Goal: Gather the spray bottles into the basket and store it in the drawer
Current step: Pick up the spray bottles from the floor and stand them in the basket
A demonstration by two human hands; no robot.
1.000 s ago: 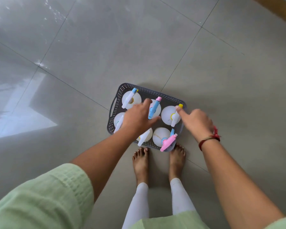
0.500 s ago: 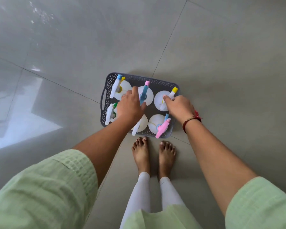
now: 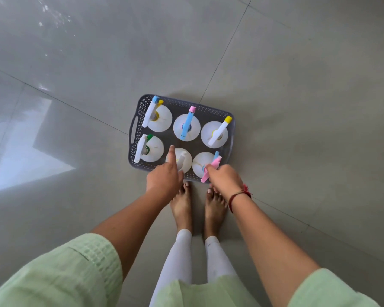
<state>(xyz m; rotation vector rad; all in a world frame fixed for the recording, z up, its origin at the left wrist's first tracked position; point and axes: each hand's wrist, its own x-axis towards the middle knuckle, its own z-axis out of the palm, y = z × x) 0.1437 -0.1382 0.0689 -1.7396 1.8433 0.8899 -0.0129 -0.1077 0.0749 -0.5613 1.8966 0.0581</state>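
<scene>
A grey perforated basket (image 3: 208,111) stands on the floor just ahead of my bare feet. Six white spray bottles stand in it in two rows. The far row has a blue-and-yellow-tipped bottle (image 3: 162,118), a blue-headed one with a pink tip (image 3: 186,127) and a yellow-tipped one (image 3: 215,134). The near row has a green-tipped bottle (image 3: 153,149), a white-headed one (image 3: 184,160) and a pink-headed one (image 3: 203,162). My left hand (image 3: 164,176) sits at the near rim beside the white head, one finger straight and the rest hidden. My right hand (image 3: 224,180) curls its fingers against the pink sprayer head.
Large glossy grey floor tiles (image 3: 297,107) surround the basket on every side. A bright window reflection (image 3: 20,156) lies on the floor to the left. My feet (image 3: 197,207) stand right behind the basket. No drawer is in view.
Both hands have drawn back from the middle and far bottles to the basket's near edge. The right hand left the yellow-tipped bottle and now sits at the pink one.
</scene>
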